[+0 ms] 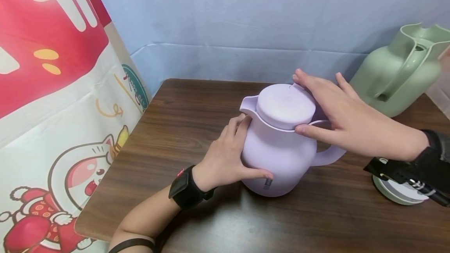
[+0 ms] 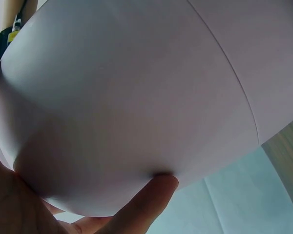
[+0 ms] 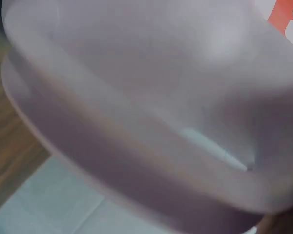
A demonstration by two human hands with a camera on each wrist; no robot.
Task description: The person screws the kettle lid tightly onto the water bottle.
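A lavender vacuum jug (image 1: pixel 281 155) stands upright on the wooden table, its spout toward the left and its handle (image 1: pixel 328 157) toward the right. My left hand (image 1: pixel 228 153) holds the left side of the body, thumb across the front and fingers curled round behind. In the left wrist view the smooth jug wall (image 2: pixel 132 97) fills most of the picture. Over the round lavender lid (image 1: pixel 285 104), my right hand (image 1: pixel 341 114) grips its edge, thumb at the front and fingers at the back. The right wrist view shows the lid (image 3: pixel 161 63) close and blurred.
A sage green jug (image 1: pixel 397 75) without a lid stands at the back right. A green-and-white round lid (image 1: pixel 404 194) lies on the table (image 1: pixel 190 116) below my right wrist, partly hidden by its strap. Pale blue cloth (image 1: pixel 246 18) hangs behind, a printed cloth (image 1: pixel 52 128) at left.
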